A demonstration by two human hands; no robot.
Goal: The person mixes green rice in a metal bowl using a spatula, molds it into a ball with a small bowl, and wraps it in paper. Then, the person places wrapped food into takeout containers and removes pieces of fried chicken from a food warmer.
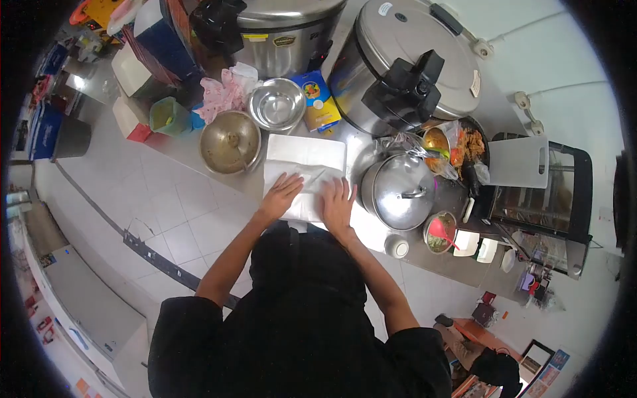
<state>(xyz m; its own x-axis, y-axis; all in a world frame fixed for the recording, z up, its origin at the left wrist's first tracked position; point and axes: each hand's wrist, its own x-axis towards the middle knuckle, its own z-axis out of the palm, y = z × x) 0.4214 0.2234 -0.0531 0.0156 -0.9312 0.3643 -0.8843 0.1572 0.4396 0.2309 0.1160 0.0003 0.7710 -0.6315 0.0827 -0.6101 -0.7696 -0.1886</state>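
Paper sheets (pixel 306 150), white and rectangular, lie on the shiny metal desk (pixel 368 229) at twelve o'clock from the person. Left hand (pixel 285 192) and right hand (pixel 338 200) rest flat there, fingers apart; even pressure should suit creases best.

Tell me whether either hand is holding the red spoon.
No, the left hand and right hand both lie on the white sheet, away from the red spoon.

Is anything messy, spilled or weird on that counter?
I see nothing clearly spilled or broken. The pale pink, plastic-looking bag beside the shiny, round metal bowl looks untidy because it's all scrunched up. The white, paper-like sheets under the left hand and right hand look creased too.
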